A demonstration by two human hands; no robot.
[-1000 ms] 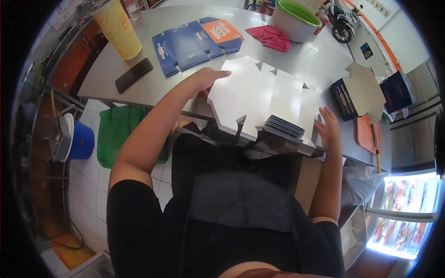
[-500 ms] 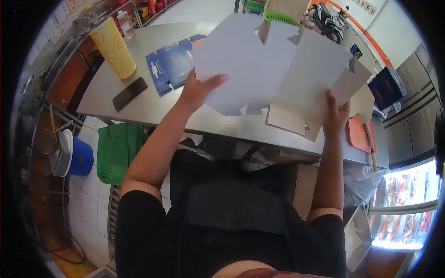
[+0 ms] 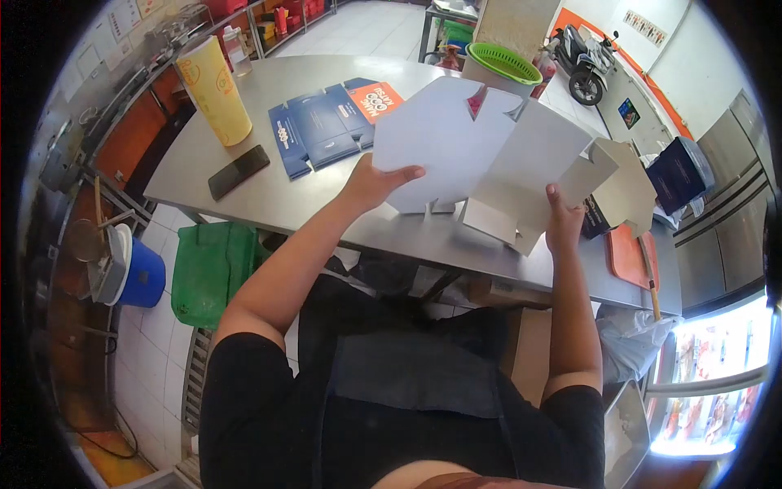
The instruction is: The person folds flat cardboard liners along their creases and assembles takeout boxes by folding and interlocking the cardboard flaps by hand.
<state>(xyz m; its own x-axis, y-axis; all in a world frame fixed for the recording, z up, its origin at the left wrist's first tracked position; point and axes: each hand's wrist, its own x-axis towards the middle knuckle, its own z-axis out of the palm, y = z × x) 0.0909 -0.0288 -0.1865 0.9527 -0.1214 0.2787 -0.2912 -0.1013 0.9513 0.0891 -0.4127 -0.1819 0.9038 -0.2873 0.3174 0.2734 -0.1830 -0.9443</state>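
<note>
A partly folded cardboard box blank [image 3: 444, 143], its plain white-grey side facing me, is held up over the steel table. My left hand [image 3: 376, 182] grips its left edge, with the thumb on the near face and the fingers hidden behind. On the other side, my right hand [image 3: 564, 220] pinches the lower right part, thumb on top. The blank is creased between the hands, and several flaps stick out at its edges. Flat blue and orange printed box blanks [image 3: 322, 126] lie on the table beyond my left hand.
A dark phone [image 3: 239, 172] and a yellow patterned roll [image 3: 214, 91] are at the table's left. To the right sit an orange cutting board [image 3: 626, 259] with a wooden-handled tool and a dark blue box [image 3: 678, 173]. A green basket [image 3: 505, 63] stands behind the table.
Both hands and the box blank have come lower and nearer to me. The right panel is folded in more toward the left one. The head view has shifted, showing more of the blue blanks.
</note>
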